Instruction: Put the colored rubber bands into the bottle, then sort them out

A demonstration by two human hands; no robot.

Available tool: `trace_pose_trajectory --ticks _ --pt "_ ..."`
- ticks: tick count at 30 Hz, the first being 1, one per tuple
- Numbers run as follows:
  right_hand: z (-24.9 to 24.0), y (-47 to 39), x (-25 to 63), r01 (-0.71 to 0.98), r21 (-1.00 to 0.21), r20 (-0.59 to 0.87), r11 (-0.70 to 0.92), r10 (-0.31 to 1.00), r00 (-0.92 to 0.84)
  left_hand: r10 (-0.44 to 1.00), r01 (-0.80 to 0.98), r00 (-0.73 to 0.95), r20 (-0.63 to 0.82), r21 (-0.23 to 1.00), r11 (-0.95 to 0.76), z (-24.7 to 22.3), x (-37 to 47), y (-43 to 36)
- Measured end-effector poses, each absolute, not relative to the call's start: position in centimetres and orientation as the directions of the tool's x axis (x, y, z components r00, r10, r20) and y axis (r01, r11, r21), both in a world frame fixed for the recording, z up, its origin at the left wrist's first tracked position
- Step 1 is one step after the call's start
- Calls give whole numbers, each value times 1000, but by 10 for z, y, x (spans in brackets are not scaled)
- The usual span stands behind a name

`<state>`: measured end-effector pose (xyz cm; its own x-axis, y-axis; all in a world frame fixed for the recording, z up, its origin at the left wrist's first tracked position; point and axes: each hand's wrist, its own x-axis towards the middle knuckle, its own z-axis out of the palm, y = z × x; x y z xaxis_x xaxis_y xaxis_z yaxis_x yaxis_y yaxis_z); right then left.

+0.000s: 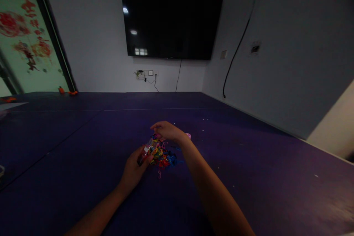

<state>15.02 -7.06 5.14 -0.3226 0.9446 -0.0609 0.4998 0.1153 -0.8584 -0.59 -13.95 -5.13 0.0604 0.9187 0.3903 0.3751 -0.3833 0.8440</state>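
A pile of small, bright loops or bands (165, 159) in red, blue, yellow, green and pink lies on the dark purple surface. My left hand (135, 164) is closed around a small clear plastic container (146, 150) with something red in it, tilted at the left side of the pile. Over the far edge of the pile hovers my right hand (167, 131), its fingers stretched to the left and apart, with nothing visible in them. One pink loop (159, 174) lies apart, nearer to me. A pink item (188, 135) shows partly behind my right wrist.
The broad purple surface (83, 162) reaches back to the wall, with white specks scattered on its right. A black television (171, 22) hangs above, and a dark cable (240, 42) dangles on the right. Orange objects (61, 90) sit at the far left by a glass door (30, 40).
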Motion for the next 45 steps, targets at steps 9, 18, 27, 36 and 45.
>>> trace_pose_trajectory --ticks 9,18,27,36,45 --pt "47 -69 150 453 -879 9 148 955 -295 910 396 83 407 824 -404 -49 -6 -140" --pt "59 -80 147 479 -874 -91 84 939 -331 910 361 79 406 840 -406 -50 -5 -140" --pt "64 -84 147 449 -880 6 157 947 -320 906 348 46 421 843 -409 -55 -7 -138" --pt "49 -80 154 608 -768 -221 202 807 -547 821 363 -288 494 849 -383 -57 -19 -134" --pt "1 -87 122 772 -622 -732 132 252 -633 716 364 -453 530 844 -394 -53 -33 -124"
